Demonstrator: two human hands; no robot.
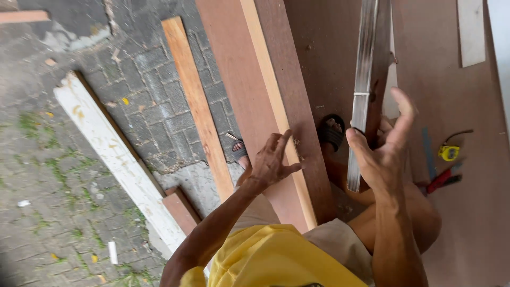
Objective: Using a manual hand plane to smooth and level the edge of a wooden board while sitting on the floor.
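- outdoors: grey paving (64, 175) of small blocks, weeds and moss in the joints, scraps and chips scattered over it.
- to the right, a big reddish-brown board (462, 223) lies flat as the work surface, with sawdust specks on it.
- on the paving, a white painted plank (114, 154) lies on a slant, its paint chipped; beside it a narrow orange-brown batten (197, 103), and a short brown offcut (180, 210) just beside the white plank's lower end.
- a wide brown plank (255, 79) runs up from the person's lap, with a pale edge strip along its middle.
- the left hand (272, 159) rests on this plank, fingers spread and loose, closed on nothing.
- the right hand (383, 146) grasps a long, thin metal strip (364, 69); thumb and lower fingers wrap it, the forefinger curls free above.
- the strip is silvery-grey, dull and streaked, flat and narrow; it stands nearly upright over the board, its lower end just below the hand.
- a foot in a black sandal (332, 130) shows between plank and strip.
- on the board, right of the hand: a yellow tape measure (449, 153), red-handled pliers (443, 178), and a pale strip (472, 32) near the top edge.
- the person wears a yellow shirt (276, 260).
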